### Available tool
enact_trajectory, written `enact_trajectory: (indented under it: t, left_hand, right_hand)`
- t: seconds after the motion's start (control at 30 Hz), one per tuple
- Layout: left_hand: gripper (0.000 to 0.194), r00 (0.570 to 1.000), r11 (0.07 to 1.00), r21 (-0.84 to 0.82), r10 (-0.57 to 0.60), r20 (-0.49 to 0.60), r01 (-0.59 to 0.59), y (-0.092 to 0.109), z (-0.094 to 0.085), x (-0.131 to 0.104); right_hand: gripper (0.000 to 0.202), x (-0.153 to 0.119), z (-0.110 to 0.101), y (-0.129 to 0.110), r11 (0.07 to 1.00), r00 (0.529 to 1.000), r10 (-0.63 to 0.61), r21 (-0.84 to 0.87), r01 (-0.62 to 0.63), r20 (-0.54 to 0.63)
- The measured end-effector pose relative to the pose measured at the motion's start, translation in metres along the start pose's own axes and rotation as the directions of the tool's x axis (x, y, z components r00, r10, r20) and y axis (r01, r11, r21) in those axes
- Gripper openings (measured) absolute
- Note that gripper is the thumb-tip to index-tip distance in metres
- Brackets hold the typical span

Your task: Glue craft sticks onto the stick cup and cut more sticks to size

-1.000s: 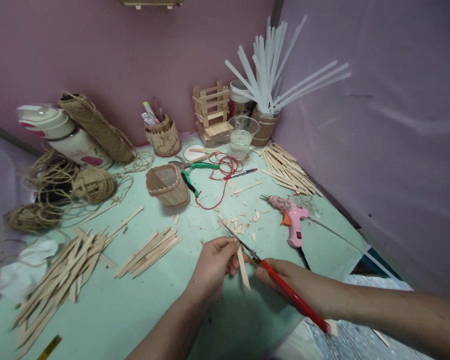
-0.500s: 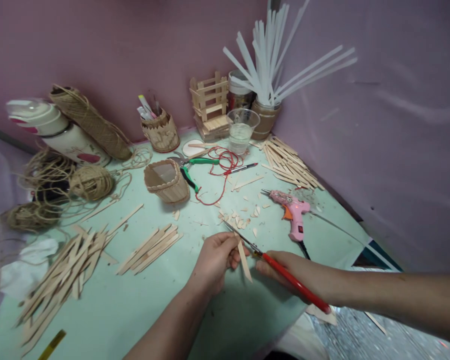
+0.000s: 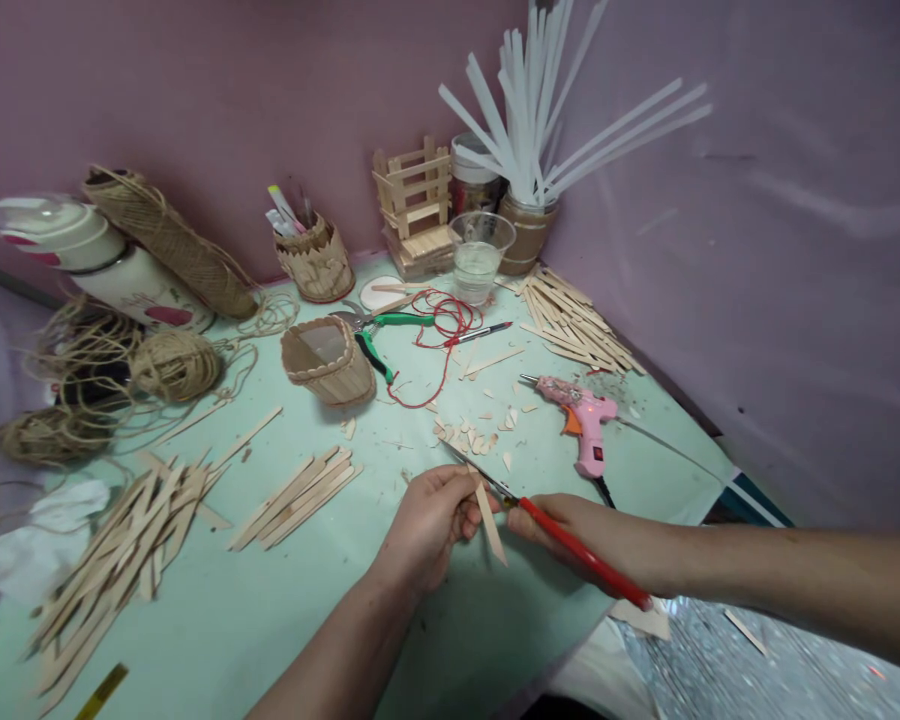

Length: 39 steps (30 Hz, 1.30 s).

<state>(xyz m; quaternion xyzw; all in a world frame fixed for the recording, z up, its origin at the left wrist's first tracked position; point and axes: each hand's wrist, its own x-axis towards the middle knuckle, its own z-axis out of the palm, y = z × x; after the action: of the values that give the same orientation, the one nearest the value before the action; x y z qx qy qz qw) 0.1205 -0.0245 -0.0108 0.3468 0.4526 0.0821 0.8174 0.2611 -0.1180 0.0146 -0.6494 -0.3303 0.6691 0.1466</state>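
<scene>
My left hand (image 3: 439, 515) pinches a flat wooden craft stick (image 3: 490, 525) near its upper end; the stick's lower end is slanted. Around the red handles of a pair of scissors (image 3: 581, 550) my right hand (image 3: 570, 520) is closed, its fingers partly hidden behind them. The metal blades meet the stick just by my left fingertips; whether they are fully closed I cannot make out. Just beyond the blades lies a scatter of small cut wood tips (image 3: 469, 437).
A pink glue gun (image 3: 589, 415) lies to the right. Loose sticks (image 3: 300, 495) and a bigger pile (image 3: 120, 570) are at left. Farther back are a stick-covered basket (image 3: 330, 370), green-handled pruners (image 3: 379, 355), red cord (image 3: 450, 320), a clear cup (image 3: 476, 265) and twine (image 3: 176, 365).
The view has shifted slightly, so the background sits a little farther left. Scissor handles have swung up slightly toward the blades' line; both hands keep their hold.
</scene>
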Motion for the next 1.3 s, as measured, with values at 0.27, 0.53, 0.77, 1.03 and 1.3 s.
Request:
enact_trajectory:
  t: [0.27, 0.53, 0.77, 1.03, 1.3]
  left_hand:
    - [0.019, 1.000, 0.999, 0.051, 0.012, -0.003, -0.012, -0.002, 0.001, 0.000]
    - [0.013, 0.851, 0.888, -0.011, 0.436, -0.293, -0.459, 0.014, -0.014, -0.004]
    - [0.023, 0.725, 0.795, 0.012, 0.559, -0.401, -0.606, 0.023, -0.027, -0.003]
    - [0.029, 0.755, 0.799, -0.092, 0.516, -0.405, -0.595, 0.023, -0.034, -0.001]
    - [0.028, 0.601, 0.736, 0.142, 0.634, -0.487, -0.662, 0.023, -0.070, -0.029]
  right_hand:
    - [0.048, -0.008, -0.008, 0.007, 0.998, 0.999, -0.045, -0.044, 0.046, 0.017]
    - [0.052, -0.005, 0.014, 0.027, 0.748, 0.814, -0.436, 0.347, 0.565, -0.385]
    - [0.058, 0.035, 0.038, 0.036, 0.424, 0.686, -0.506, 0.541, 0.726, -0.523]
    - [0.040, 0.033, 0.043, 0.050, 0.352, 0.682, -0.487, 0.592, 0.725, -0.546]
    - [0.052, 0.054, 0.021, 0.081, 0.544, 0.810, -0.464, 0.606, 0.580, -0.359]
